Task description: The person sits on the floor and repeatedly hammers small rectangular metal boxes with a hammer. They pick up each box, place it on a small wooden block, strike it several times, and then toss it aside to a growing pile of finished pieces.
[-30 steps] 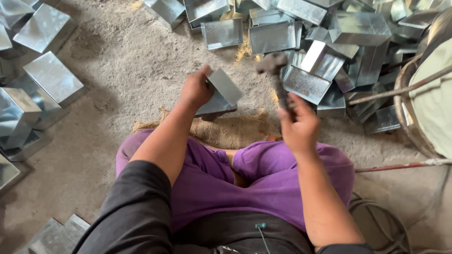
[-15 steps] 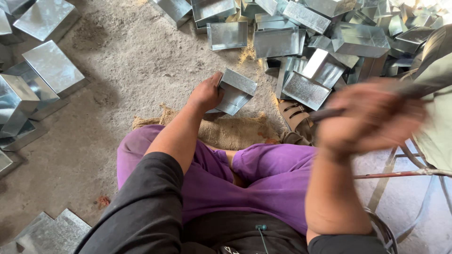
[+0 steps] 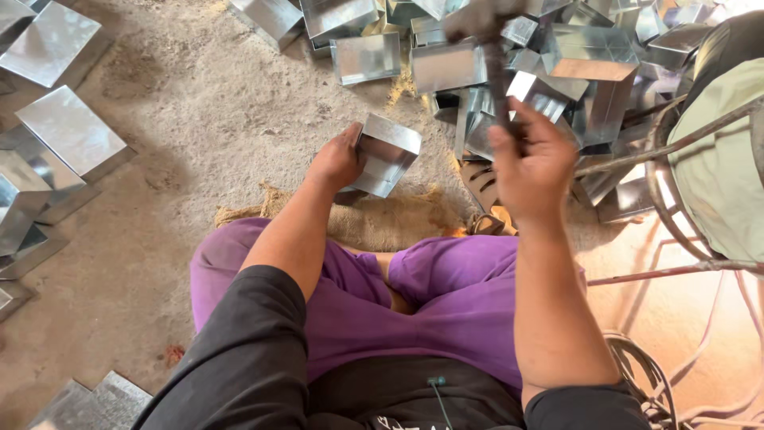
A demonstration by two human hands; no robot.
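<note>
In the head view no package, label or sign can be seen; only bare sheet-metal boxes (image 3: 509,72) lie in a heap at the top, and flat-topped ones (image 3: 68,131) stand at the left on the dusty ground (image 3: 199,119). The left hand (image 3: 338,159) grips a small metal box (image 3: 387,155) by its left side. The box is tilted and rests on a strip of burlap (image 3: 390,219), just in front of the purple trousers (image 3: 446,302). It is shiny grey, with folded edges. The right hand (image 3: 529,163) is closed around the handle of a hammer (image 3: 492,48); the blurred head is raised above the heap, to the right of the box.
</note>
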